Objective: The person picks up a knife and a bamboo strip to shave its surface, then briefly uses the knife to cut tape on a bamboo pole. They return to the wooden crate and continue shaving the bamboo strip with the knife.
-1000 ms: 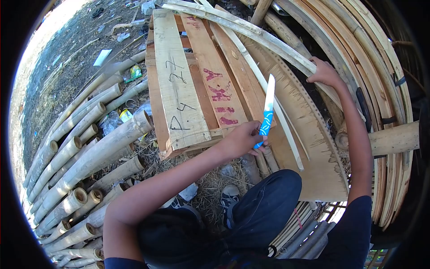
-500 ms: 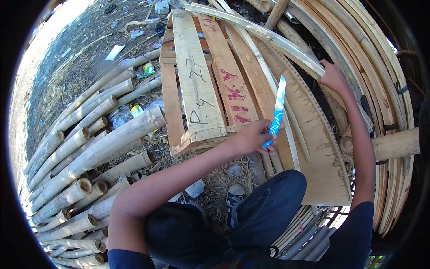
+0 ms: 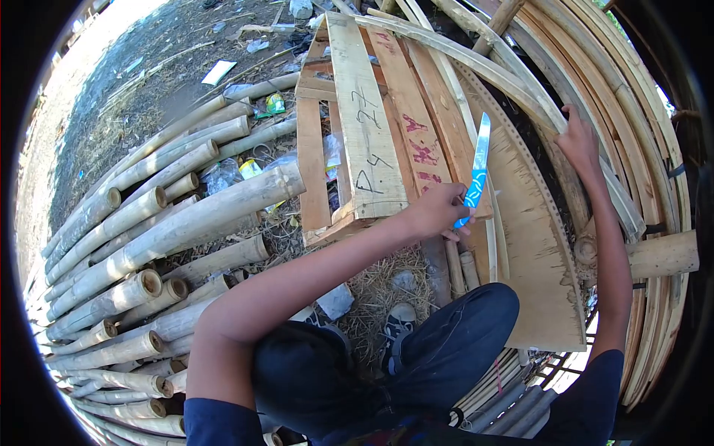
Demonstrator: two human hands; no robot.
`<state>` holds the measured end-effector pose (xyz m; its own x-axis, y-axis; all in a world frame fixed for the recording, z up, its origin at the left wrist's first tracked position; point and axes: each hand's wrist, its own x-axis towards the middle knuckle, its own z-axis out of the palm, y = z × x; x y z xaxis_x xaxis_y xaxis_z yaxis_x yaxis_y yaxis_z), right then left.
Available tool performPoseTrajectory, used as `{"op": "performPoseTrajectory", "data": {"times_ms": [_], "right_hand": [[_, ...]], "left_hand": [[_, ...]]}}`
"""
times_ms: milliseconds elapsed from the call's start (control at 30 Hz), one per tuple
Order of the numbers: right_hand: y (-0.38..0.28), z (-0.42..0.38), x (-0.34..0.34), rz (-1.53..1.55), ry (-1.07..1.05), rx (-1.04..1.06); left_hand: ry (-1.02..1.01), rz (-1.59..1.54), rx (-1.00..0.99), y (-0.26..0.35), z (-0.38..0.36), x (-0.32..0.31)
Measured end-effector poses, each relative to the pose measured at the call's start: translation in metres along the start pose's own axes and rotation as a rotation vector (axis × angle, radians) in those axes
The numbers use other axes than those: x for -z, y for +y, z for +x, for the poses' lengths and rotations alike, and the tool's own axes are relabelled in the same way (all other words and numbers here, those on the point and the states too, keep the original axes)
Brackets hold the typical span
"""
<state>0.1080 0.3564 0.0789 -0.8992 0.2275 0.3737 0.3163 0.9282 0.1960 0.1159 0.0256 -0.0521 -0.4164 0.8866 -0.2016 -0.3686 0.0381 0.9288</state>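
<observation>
My left hand is closed around the blue, white-patterned handle of a knife. Its bare blade points up and away from me, above the wooden crate. Out to the right, my right hand is closed on a long split bamboo strip; some of its fingers are hidden behind the strip. The slatted crate, marked with black and red lettering, lies in front of my left hand. Beside it a flat, ragged-edged wooden sheet extends under both arms.
Cut bamboo poles are stacked along the left. Long bent strips stand bundled at the right, near a thick bamboo crosspiece. Litter and a pale stone lie on the straw-covered ground around my feet.
The view has shifted, so the crate and poles appear farther right. My right hand sits slightly farther right and its grip on the bamboo looks different. My left hand keeps hold of the knife.
</observation>
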Motion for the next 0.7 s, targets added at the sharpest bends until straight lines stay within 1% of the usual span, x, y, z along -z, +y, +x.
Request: {"op": "performPoseTrajectory", "data": {"times_ms": [67,133,200,267,300,333,400,500,567,633,700], "right_hand": [[0.001,-0.002,0.011,-0.037,0.018,0.043],[0.015,-0.002,0.013,-0.028,0.052,0.097],[0.007,-0.007,0.009,-0.026,0.088,0.139],[0.006,-0.021,0.008,0.026,0.055,0.048],[-0.001,-0.029,0.004,0.046,0.043,0.028],[-0.012,-0.039,-0.001,0.067,0.009,-0.052],[-0.016,-0.055,-0.03,0.079,-0.048,-0.189],[-0.03,-0.082,-0.059,0.12,-0.091,-0.248],[-0.037,-0.097,-0.078,0.148,-0.162,-0.31],[-0.039,-0.111,-0.112,0.162,-0.187,-0.336],[-0.04,-0.126,-0.136,0.162,-0.235,-0.31]], "left_hand": [[0.027,-0.012,-0.019,0.004,-0.001,0.002],[0.032,0.0,-0.08,0.011,-0.005,0.006],[0.045,0.004,-0.091,0.014,-0.01,0.015],[0.055,-0.01,-0.111,0.012,-0.003,0.015],[0.06,-0.043,-0.09,0.009,-0.001,0.014],[0.035,-0.041,-0.106,0.005,0.001,0.012],[0.076,-0.03,-0.082,-0.003,0.003,0.009],[0.06,-0.041,-0.054,-0.001,-0.004,0.007],[0.057,-0.047,-0.031,-0.006,-0.004,0.005],[0.076,-0.047,0.0,-0.006,-0.005,0.004],[0.07,-0.036,0.021,-0.005,-0.006,0.0]]}}
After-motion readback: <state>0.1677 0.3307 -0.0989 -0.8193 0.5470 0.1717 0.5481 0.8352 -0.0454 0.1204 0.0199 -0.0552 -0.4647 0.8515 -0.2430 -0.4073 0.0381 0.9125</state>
